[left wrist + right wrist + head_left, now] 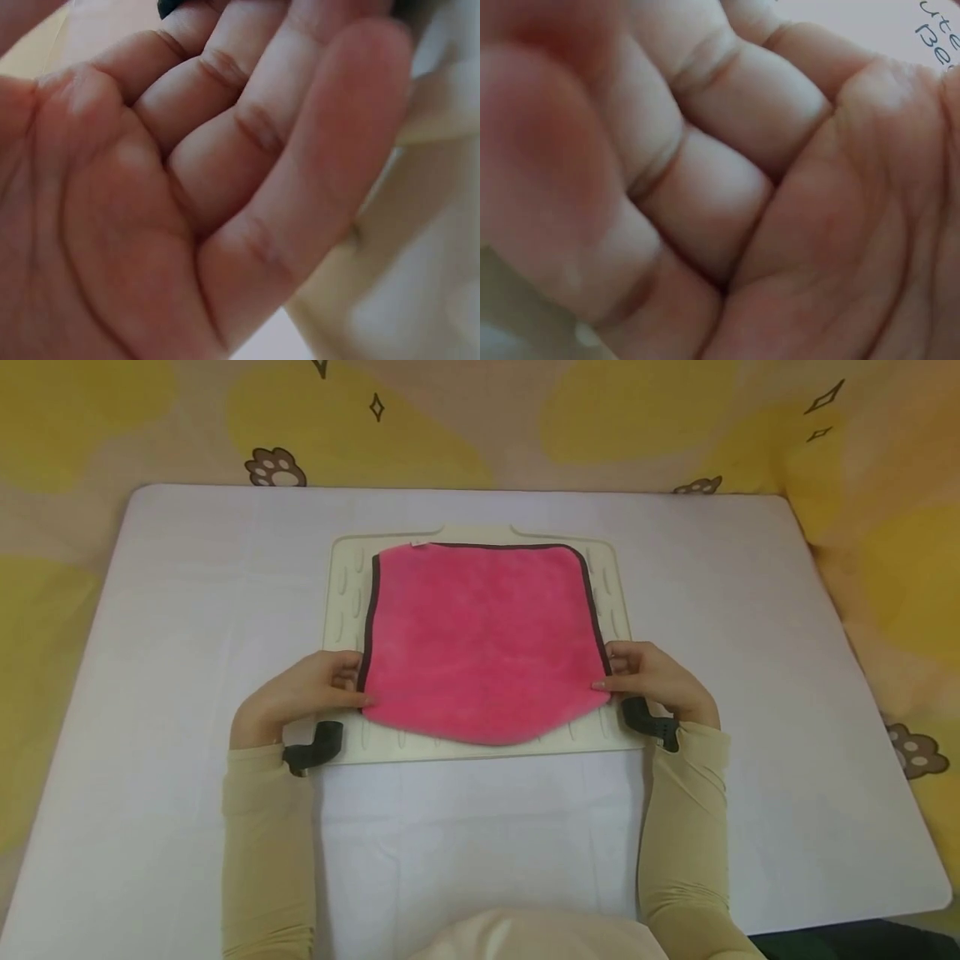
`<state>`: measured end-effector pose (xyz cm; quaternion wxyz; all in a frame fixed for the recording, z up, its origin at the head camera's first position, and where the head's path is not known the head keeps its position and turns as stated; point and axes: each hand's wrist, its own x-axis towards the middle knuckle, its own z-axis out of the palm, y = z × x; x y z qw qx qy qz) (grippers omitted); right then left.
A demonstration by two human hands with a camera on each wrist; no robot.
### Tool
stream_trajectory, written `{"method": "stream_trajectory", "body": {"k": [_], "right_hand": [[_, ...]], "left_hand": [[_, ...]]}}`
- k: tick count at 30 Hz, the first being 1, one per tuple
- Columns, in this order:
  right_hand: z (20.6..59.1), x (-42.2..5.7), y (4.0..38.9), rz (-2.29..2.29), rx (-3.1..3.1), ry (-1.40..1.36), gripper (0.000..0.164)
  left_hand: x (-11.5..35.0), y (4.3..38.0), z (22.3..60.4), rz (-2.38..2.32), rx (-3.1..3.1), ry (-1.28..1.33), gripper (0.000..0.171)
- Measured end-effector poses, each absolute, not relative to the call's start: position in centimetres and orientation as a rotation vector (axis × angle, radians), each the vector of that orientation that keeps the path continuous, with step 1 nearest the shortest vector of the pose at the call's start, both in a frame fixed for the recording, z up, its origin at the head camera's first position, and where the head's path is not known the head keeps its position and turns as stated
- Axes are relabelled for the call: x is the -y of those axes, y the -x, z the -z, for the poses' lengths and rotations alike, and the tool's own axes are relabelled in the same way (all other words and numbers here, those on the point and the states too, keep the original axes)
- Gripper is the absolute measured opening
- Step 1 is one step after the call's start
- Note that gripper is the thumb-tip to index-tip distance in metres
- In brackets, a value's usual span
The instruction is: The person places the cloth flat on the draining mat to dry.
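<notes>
A pink cloth [483, 635] with dark edging along its sides and far edge lies spread over a cream ridged board [480, 753]. Its near edge shows no dark trim and bows toward the person. At the cloth's near left corner, the left hand [296, 689] pinches the edge, thumb on top. The right hand [663, 678] does the same at the near right corner. Curled fingers and palm of the left hand [187, 180] fill the left wrist view. Likewise, the right hand [727, 180] fills the right wrist view, and neither close view shows the cloth.
The board rests on a white-covered table [480, 835] with rounded corners. A black wrist mount [315, 747] sits by the left wrist, another black mount [651, 722] by the right. Yellow patterned fabric [487, 427] hangs behind the table and at its sides.
</notes>
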<state>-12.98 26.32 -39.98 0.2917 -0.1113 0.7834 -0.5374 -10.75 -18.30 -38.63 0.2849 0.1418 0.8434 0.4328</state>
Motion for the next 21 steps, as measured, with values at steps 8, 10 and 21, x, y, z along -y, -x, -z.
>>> {"method": "stream_trajectory", "body": {"k": [8,10,21], "right_hand": [[39.96,-26.61,13.13,1.396,-2.019,0.383,0.034],[39.93,-26.68,13.15,1.385,-2.014,0.391,0.035],[39.89,-26.70,13.03,1.336,-2.035,0.312,0.025]], "left_hand": [[18.52,10.76,38.73,-1.203,-2.239,-0.402,0.030],[18.56,10.81,38.74,-1.228,-2.213,-0.387,0.028],[18.37,10.66,38.51,-1.334,-2.027,-0.227,0.028]]}}
